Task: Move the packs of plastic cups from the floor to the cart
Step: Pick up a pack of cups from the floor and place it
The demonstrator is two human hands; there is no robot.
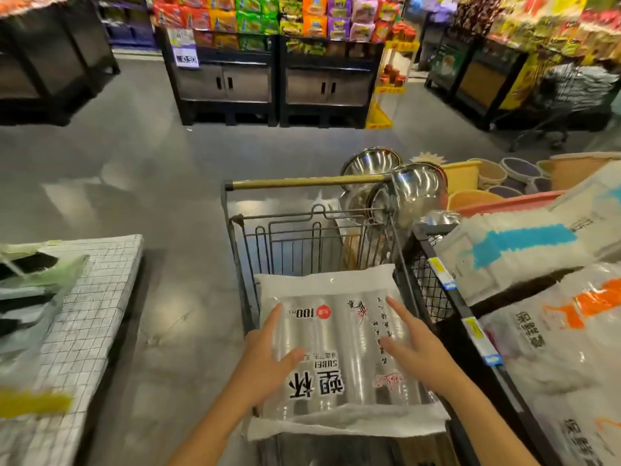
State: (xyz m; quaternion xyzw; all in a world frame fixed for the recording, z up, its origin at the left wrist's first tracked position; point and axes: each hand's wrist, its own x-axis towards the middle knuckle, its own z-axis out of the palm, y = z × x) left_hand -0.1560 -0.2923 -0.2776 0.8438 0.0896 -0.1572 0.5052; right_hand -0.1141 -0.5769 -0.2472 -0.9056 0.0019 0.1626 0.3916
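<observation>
A clear pack of plastic cups lies flat across the top of the shopping cart, at the end nearest the person. Its white sealed edges overhang the wire basket, and it is off the floor. Rows of stacked transparent cups show through the wrapper, and the black print, including "100 PCS" and "SUBEI", reads upside down from this side. The left hand rests on the pack's left part, fingers straight along the edge and thumb splayed over the top. Its grip is wide and closes on nothing. The right hand lies on the pack's right part with fingers spread and straight, its grip equally wide. The far end of the cart carries a brass-coloured handle bar. Just beyond it, shiny steel bowls are stacked against its right corner. To the right of the cart stands a black shelf with yellow and blue price tags on its rim. The shelf holds more cup packs, one with a blue stripe and one with orange print. On the left is a low display covered by a white wire grid. Across the aisle, dark stands are piled with brightly coloured snack bags. Woven baskets sit behind the bowls.
</observation>
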